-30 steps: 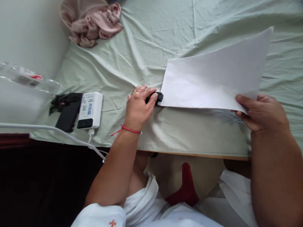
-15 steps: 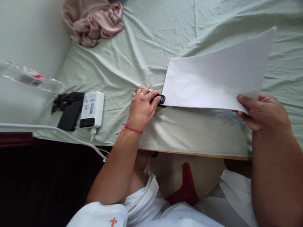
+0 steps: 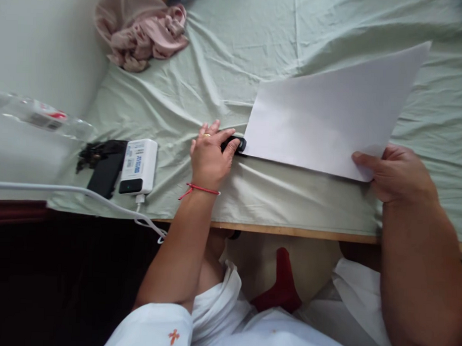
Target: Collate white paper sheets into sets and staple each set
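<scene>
My left hand (image 3: pixel 212 152), with a ring and a red string bracelet, is closed over a small black stapler (image 3: pixel 239 144) on the cloth. Most of the stapler is hidden under the fingers; its front end meets the lower left corner of the white paper (image 3: pixel 312 120). Between thumb and fingers, my right hand (image 3: pixel 401 171) grips the lower right corner of that paper. The sheet slants up toward its far right corner, lifted off the cloth. Whether it is one sheet or several I cannot tell.
A pale green cloth (image 3: pixel 227 52) covers the surface. At the left are a white power bank (image 3: pixel 139 165) with a cable, a black phone-like slab (image 3: pixel 107 171) and a clear plastic bottle (image 3: pixel 43 117). Crumpled pink fabric (image 3: pixel 145 36) lies at the back left.
My left hand has shifted slightly left and away from me with the stapler. The paper's right lower corner has swung a little toward me, with my right hand still on it.
</scene>
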Demonstrator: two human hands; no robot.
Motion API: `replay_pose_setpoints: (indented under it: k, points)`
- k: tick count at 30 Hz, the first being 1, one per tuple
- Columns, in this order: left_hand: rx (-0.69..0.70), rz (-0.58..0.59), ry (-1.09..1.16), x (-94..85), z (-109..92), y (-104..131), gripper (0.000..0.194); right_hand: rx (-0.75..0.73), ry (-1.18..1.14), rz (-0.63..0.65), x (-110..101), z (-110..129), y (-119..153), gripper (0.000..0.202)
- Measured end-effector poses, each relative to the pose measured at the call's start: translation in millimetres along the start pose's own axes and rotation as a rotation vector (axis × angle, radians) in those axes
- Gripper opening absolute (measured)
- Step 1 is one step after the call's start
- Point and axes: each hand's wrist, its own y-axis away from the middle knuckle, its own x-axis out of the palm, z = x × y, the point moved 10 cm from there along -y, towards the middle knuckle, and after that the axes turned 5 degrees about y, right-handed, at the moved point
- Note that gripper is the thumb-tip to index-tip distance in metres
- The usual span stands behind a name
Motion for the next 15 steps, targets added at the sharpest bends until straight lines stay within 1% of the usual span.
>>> replay_pose_setpoints:
  k: [3, 5, 7, 9, 10, 12, 14, 15]
  points:
    - [0.004, -0.138, -0.074, -16.6, 6, -4, 0.029, -0.033, 0.005, -0.021, -7, -2, -6, 0.018]
    - [0.0, -0.237, -0.084, -28.1, 6, -4, 0.035, -0.044, -0.028, -0.041, -13, -3, -9, 0.019]
    - [0.033, -0.326, -0.073, -36.5, -3, 0, 0.039, -0.047, -0.088, -0.045, -17, -4, -10, 0.021]
    - [0.106, -0.385, -0.008, -39.3, -22, 9, 0.036, -0.055, -0.148, -0.028, -18, -2, -11, 0.024]
    - [0.143, -0.394, 0.053, -38.0, -32, 14, 0.031, -0.063, -0.178, -0.029, -20, 0, -11, 0.025]
    - [0.176, -0.364, 0.226, -30.2, -46, 23, 0.025, -0.07, -0.233, -0.05, -24, 5, -10, 0.026]
    - [0.155, -0.327, 0.428, -20.8, -52, 28, 0.028, -0.058, -0.275, -0.074, -27, 8, -8, 0.026]
    - [0.119, -0.306, 0.536, -15.8, -51, 30, 0.031, -0.047, -0.289, -0.078, -27, 9, -6, 0.026]
